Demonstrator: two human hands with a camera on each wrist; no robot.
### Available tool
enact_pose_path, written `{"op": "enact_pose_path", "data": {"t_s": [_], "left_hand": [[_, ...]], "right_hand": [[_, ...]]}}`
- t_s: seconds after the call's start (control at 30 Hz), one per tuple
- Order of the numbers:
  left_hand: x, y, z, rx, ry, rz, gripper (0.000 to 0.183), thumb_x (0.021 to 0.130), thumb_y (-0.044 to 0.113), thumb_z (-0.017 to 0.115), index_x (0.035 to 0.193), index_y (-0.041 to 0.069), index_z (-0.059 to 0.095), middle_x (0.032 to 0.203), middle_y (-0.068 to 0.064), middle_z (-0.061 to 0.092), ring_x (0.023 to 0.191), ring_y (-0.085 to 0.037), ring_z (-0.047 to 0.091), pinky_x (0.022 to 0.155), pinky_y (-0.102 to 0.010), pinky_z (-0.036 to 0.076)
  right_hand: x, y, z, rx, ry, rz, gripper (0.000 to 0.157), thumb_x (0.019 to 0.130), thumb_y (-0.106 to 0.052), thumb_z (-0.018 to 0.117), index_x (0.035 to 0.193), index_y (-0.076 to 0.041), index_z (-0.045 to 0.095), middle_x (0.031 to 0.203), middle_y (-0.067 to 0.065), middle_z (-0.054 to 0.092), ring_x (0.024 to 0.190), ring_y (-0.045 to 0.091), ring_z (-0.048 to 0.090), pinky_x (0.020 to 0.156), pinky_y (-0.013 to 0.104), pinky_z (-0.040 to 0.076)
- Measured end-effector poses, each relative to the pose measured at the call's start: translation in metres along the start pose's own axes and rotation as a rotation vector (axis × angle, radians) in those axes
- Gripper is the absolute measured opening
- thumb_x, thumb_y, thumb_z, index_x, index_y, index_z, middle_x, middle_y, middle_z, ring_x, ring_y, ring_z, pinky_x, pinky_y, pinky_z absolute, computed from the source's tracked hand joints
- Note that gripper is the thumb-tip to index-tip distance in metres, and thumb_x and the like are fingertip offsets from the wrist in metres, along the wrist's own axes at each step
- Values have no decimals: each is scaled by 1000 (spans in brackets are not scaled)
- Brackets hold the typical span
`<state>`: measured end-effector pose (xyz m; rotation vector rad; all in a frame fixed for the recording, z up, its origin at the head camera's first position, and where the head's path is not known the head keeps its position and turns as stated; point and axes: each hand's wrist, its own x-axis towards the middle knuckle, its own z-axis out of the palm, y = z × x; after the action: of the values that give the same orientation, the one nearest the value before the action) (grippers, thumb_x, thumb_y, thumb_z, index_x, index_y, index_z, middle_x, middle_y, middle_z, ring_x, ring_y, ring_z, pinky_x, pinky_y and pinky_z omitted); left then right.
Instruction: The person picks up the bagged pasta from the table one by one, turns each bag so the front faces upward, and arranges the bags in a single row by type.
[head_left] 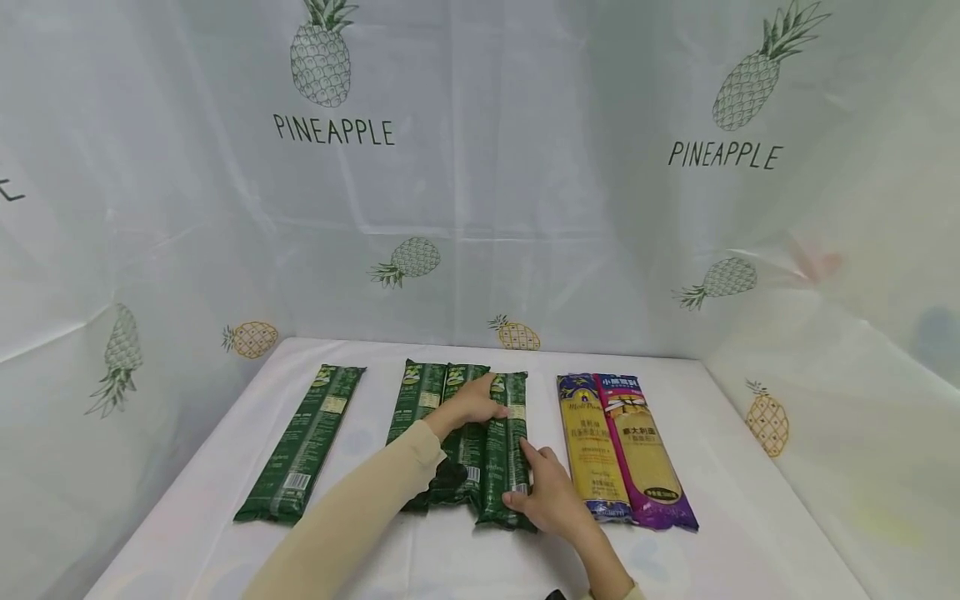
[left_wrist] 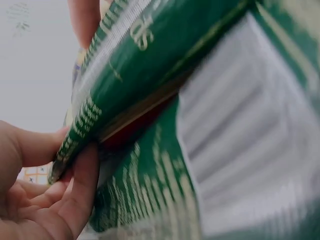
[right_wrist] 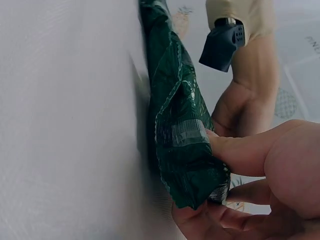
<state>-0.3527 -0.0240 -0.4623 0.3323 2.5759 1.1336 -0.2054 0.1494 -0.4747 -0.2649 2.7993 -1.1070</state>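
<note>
My left hand (head_left: 476, 400) holds the far end of a long green pasta packet (head_left: 497, 467), pinching its edge between thumb and fingers in the left wrist view. At the near end, my right hand (head_left: 551, 492) grips the same packet from the right side. In the right wrist view its thumb lies on top of the crimped end (right_wrist: 187, 170) and its fingers are beneath. Close on the left lie two more green packets, a middle one (head_left: 471, 442) partly behind my left hand and an outer one (head_left: 408, 404) partly hidden by my sleeve.
Another green packet (head_left: 300, 454) lies apart at the left of the white table (head_left: 465, 567). To the right, a yellow spaghetti packet (head_left: 596, 454) and a purple-edged pasta packet (head_left: 648, 458) lie side by side. A pineapple-print sheet (head_left: 525, 208) hangs behind.
</note>
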Motion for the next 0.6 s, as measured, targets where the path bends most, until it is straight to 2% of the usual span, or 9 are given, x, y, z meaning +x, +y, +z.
{"op": "enact_pose_path", "data": {"t_s": [0.1, 0.17, 0.23, 0.27, 0.37, 0.43, 0.47, 0.53, 0.6], "left_hand": [[-2, 1, -2, -79, 8, 19, 85, 103, 24, 73, 170, 9, 23, 167, -20, 40, 135, -43, 56, 111, -58, 45], [-5, 4, -5, -128, 19, 41, 84, 103, 21, 72, 170, 9, 23, 155, -23, 53, 107, -39, 68, 100, -54, 51], [-9, 9, -10, -175, 33, 64, 83, 103, 19, 71, 171, 10, 23, 140, -26, 62, 80, -32, 64, 88, -51, 52], [-11, 11, -13, -195, 41, 75, 82, 103, 18, 70, 171, 11, 23, 131, -25, 65, 75, -28, 61, 84, -49, 52], [-18, 19, -23, -247, 58, 103, 81, 104, 16, 68, 171, 15, 22, 107, -18, 64, 66, -16, 50, 77, -48, 52], [-22, 24, -29, -274, 66, 119, 81, 105, 14, 67, 172, 17, 21, 87, -12, 57, 57, -14, 42, 71, -47, 50], [-24, 27, -32, -280, 70, 127, 81, 105, 13, 67, 172, 18, 21, 82, -5, 54, 55, -13, 40, 69, -45, 48], [-26, 30, -37, -297, 81, 144, 81, 106, 12, 66, 172, 20, 21, 73, -2, 47, 51, -13, 33, 64, -44, 43], [-29, 31, -42, -316, 90, 152, 81, 106, 12, 65, 172, 21, 20, 73, 0, 45, 52, -14, 33, 65, -42, 42]], "right_hand": [[-2, -1, -2, 16, 19, -24, 93, 88, -22, 90, 163, 1, 39, 118, 14, 57, 79, 17, 51, 67, 32, 46], [-4, -2, -5, 40, 36, -48, 93, 88, -20, 90, 163, 0, 39, 117, 13, 56, 76, 16, 50, 62, 30, 45], [-7, -5, -8, 68, 60, -77, 92, 87, -18, 90, 163, 0, 40, 117, 14, 56, 73, 15, 51, 60, 29, 45], [-8, -6, -10, 85, 72, -90, 92, 87, -17, 90, 163, -1, 41, 118, 14, 56, 71, 15, 51, 59, 28, 45], [-11, -11, -13, 120, 103, -114, 90, 88, -18, 90, 163, -4, 42, 121, 15, 56, 70, 13, 54, 59, 27, 48], [-13, -14, -14, 148, 120, -125, 88, 89, -19, 89, 163, -7, 43, 123, 16, 57, 71, 12, 56, 60, 26, 50], [-14, -14, -14, 164, 128, -128, 87, 90, -20, 88, 163, -8, 43, 124, 16, 57, 72, 12, 57, 61, 25, 51], [-14, -15, -13, 198, 141, -131, 84, 93, -20, 86, 164, -11, 43, 125, 17, 57, 75, 13, 60, 65, 26, 53], [-13, -16, -11, 247, 141, -122, 81, 96, -22, 82, 165, -17, 41, 129, 18, 57, 84, 17, 64, 72, 30, 57]]}}
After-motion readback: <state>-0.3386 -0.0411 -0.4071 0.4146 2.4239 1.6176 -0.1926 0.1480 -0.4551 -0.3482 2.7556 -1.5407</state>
